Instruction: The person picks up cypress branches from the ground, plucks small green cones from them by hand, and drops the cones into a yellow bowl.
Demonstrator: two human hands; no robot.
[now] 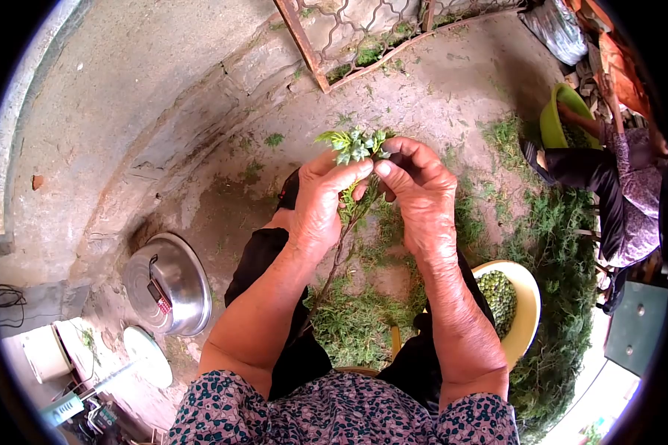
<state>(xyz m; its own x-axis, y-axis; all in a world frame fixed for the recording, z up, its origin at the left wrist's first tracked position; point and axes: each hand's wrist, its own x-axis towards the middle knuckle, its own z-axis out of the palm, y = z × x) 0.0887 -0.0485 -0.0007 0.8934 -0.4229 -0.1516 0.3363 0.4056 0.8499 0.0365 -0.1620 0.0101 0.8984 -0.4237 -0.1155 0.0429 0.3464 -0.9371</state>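
Gripping a leafy sprig — left hand, right hand pinching its tip

The one camera sat on the person's head and looked forward and steeply down through a fisheye lens, dark at the rim. It was close above the left hand, right hand and sprig, centred; ground filled the rest.
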